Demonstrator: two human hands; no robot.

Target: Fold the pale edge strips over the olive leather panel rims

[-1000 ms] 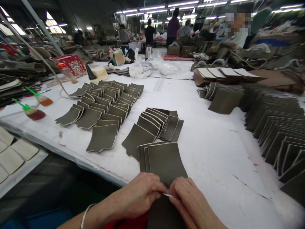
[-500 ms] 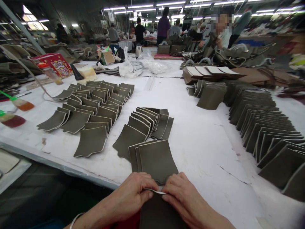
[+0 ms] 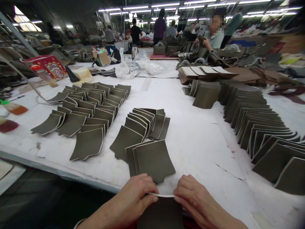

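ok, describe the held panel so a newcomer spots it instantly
Find the big white-topped table, then the bottom centre of the view. There the left hand and right hand grip a dark olive panel by its pale far edge. Neighbouring panels rest in overlapping groups on the table; this one is held.

- Panel (image 3: 160, 212) I hold: smooth, matt, leather-like.
- Tabletop (image 3: 197, 152) before me: paper-like covering, matt, torn in places.
- Bags (image 3: 153, 67) toward the tabletop's far edge: thin, glossy plastic.
- Bottle (image 3: 17, 109) near its left edge: smooth, translucent plastic.
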